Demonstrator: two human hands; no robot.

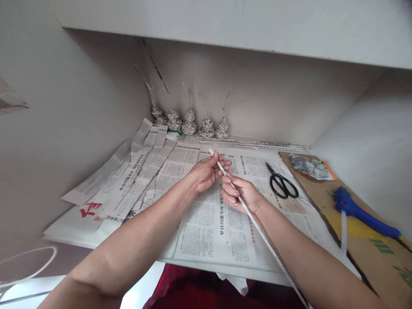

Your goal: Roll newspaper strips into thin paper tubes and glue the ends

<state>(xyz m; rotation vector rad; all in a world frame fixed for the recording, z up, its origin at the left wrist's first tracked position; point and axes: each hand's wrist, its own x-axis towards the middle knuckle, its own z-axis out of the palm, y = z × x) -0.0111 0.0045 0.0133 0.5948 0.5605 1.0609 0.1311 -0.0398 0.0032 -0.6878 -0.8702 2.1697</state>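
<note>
Both my hands hold a long, thin rolled paper tube over the newspaper-covered table. My left hand pinches it near its upper end, whose tip sticks out past the thumb. Just below, the fingers of my right hand are closed on the same tube. From there it slants down along my right forearm to the bottom edge of the view. Under my hands lie printed newspaper sheets. Black-handled scissors rest on the paper to the right of my right hand.
Several woven paper gourd shapes stand along the back wall. Thin paper rolls lie beside them. Cut newspaper strips overlap at left. On cardboard at right are a blue glue gun and a plastic bag. A shelf overhangs the table.
</note>
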